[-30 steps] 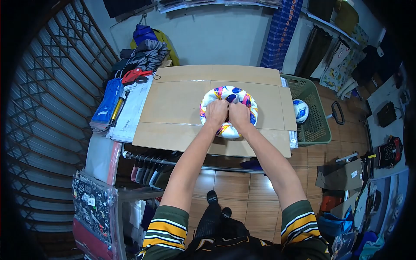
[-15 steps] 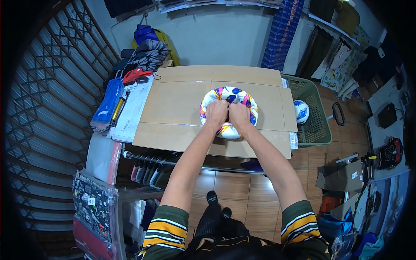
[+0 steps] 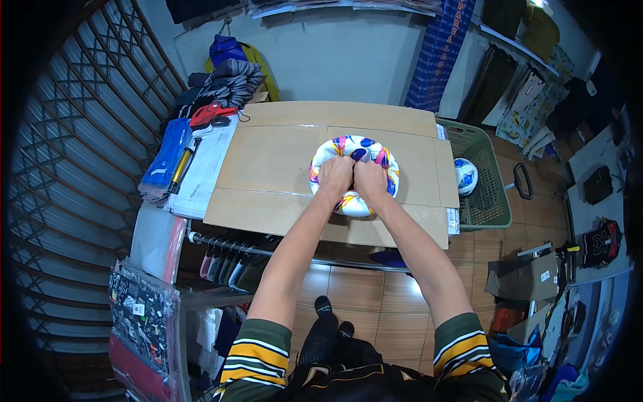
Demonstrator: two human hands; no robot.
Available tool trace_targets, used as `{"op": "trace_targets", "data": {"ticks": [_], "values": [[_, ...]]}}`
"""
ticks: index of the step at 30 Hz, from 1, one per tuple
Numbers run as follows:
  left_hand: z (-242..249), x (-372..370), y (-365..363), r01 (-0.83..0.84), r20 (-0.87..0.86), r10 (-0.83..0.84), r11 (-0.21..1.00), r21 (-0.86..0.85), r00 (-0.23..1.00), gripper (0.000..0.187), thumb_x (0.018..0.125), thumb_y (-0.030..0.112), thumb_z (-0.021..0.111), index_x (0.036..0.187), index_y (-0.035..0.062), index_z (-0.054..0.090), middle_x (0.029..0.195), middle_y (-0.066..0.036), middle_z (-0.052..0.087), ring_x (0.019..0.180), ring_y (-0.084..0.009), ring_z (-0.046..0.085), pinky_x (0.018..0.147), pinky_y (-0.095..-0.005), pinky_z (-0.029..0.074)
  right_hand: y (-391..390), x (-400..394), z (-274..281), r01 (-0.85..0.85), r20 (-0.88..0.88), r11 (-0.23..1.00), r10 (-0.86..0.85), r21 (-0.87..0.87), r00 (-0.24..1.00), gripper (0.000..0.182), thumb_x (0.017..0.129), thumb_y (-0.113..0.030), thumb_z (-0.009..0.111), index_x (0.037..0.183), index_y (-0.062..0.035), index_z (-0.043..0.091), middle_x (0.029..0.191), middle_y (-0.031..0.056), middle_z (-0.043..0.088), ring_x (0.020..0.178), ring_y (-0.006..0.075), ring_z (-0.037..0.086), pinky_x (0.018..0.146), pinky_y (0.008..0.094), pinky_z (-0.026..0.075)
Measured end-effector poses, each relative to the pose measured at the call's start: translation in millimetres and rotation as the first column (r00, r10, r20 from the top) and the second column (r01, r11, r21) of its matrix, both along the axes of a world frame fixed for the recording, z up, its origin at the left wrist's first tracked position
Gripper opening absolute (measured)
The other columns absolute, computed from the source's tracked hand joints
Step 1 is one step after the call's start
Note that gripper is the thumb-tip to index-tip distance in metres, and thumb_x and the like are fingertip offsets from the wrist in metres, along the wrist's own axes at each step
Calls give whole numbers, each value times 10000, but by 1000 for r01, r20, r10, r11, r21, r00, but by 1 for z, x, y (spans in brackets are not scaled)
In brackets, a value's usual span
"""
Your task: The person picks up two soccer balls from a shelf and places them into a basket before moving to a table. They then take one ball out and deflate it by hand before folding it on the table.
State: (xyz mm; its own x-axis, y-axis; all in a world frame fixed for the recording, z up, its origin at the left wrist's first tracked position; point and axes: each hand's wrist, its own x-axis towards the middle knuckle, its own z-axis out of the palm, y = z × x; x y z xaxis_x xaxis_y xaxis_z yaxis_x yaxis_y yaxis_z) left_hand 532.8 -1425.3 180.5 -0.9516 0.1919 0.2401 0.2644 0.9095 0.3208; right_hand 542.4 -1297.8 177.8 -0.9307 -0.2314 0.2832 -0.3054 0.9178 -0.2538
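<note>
A round white object with blue, pink and yellow patterns [image 3: 346,202], which looks like a deflated or pushed-in ball, lies on the brown cardboard sheet [image 3: 268,161] covering the table. Both hands press into its sunken middle, knuckles side by side. My left hand [image 3: 335,175] is closed on the left part of the hollow, and my right hand [image 3: 370,177] is closed just beside it on the right. Whatever the fingers hold is hidden beneath the hands.
On the table's left are blue plastic packs [image 3: 165,157], a yellow-and-black pump [image 3: 181,169] and a red tool [image 3: 211,115]. A green basket [image 3: 492,201] with a blue-and-white ball [image 3: 465,176] stands right. Hangers [image 3: 231,258] hang below the front edge.
The view has shifted very slightly. Both hands remain closed in the middle of the patterned object, with no clear movement.
</note>
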Motion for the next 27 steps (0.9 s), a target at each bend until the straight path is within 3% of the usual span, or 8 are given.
{"op": "trace_targets", "data": {"ticks": [27], "values": [[2,1,1,-2,18,1,1000,22,1000,131,845,115,666,858,74,790,864,-222,739,837,-396,741,772,-508,589,-1,-1,2,19,35,999,-20,36,999,124,833,-56,654,822,-6,767,812,242,737,757,390,755,695,493,618]]}}
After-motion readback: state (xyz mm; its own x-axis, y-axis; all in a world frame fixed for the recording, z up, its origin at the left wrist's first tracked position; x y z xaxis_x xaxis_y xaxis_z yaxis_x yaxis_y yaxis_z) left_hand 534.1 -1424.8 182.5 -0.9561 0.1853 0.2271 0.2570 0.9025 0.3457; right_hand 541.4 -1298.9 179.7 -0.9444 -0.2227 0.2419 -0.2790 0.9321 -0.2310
